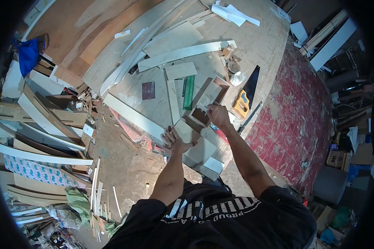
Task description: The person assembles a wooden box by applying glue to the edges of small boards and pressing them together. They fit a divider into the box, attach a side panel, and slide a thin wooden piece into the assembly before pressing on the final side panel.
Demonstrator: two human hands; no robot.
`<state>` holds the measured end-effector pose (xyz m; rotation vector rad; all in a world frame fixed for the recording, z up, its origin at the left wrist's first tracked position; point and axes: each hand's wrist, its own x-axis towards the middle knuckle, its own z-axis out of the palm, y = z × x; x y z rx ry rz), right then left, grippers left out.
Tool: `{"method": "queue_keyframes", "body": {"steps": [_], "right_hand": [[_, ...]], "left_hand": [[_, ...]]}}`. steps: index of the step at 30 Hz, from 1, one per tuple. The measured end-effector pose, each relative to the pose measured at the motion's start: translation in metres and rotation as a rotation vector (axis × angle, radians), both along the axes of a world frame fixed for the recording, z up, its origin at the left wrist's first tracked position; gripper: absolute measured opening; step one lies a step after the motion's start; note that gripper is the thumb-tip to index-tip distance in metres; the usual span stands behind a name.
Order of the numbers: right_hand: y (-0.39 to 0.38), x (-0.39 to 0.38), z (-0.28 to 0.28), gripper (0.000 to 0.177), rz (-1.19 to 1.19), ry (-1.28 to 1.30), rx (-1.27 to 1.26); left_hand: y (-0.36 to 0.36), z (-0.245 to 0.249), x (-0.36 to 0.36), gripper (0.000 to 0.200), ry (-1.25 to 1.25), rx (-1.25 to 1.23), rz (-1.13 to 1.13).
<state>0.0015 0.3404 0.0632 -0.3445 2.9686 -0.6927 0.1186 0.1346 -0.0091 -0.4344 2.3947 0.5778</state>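
Note:
A small open wooden box [213, 92] with compartments lies on the worktable, tilted away from me in the view. My right hand [218, 115] is closed at its near right edge, fingers curled over the wall; anything small inside the fingers is hidden. My left hand [175, 142] is open, fingers spread, resting at a flat piece of board [187, 132] just in front of the box. Beside the box on the left are a green strip-like tool [188, 92] and a narrow wooden strip [173, 99]. A handsaw [242, 104] with a yellow handle lies to the right.
A dark red square sheet [148, 90] lies left on the table [133, 110]. A long pale board [133, 116] runs along the table's left edge. Farther back are a curved board [183, 56], a white spool [237, 78] and white paper [234, 13]. Stacked boards [50, 120] stand left.

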Motion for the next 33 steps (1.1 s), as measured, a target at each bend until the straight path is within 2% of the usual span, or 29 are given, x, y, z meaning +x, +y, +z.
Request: {"method": "queue_keyframes", "body": {"steps": [5, 14, 16, 18, 19, 23, 29, 33], "right_hand": [[-0.002, 0.002, 0.005, 0.013, 0.020, -0.021, 0.058], [0.005, -0.006, 0.001, 0.015, 0.012, 0.022, 0.024], [0.015, -0.015, 0.003, 0.016, -0.029, 0.073, -0.072], [0.029, -0.033, 0.007, 0.019, -0.137, 0.020, -0.117], [0.039, -0.043, 0.003, 0.021, -0.127, 0.108, -0.100], [0.056, -0.067, 0.000, 0.021, -0.106, 0.068, -0.049], [0.055, -0.071, -0.008, 0.023, -0.057, 0.068, 0.002], [0.053, -0.071, -0.006, 0.023, -0.048, 0.078, 0.006]], "left_hand": [[0.002, 0.011, -0.001, 0.154, -0.016, -0.015, 0.061], [0.002, -0.008, 0.002, 0.153, 0.043, -0.035, 0.065], [0.001, -0.005, 0.002, 0.153, 0.029, -0.026, 0.064], [0.000, -0.005, 0.000, 0.153, 0.014, -0.019, 0.070], [0.000, -0.008, 0.000, 0.153, 0.015, -0.017, 0.065], [0.000, -0.018, 0.002, 0.152, 0.023, -0.034, 0.047], [0.000, -0.014, 0.002, 0.153, 0.022, -0.026, 0.051], [0.003, 0.018, -0.004, 0.153, -0.078, -0.015, 0.105]]}}
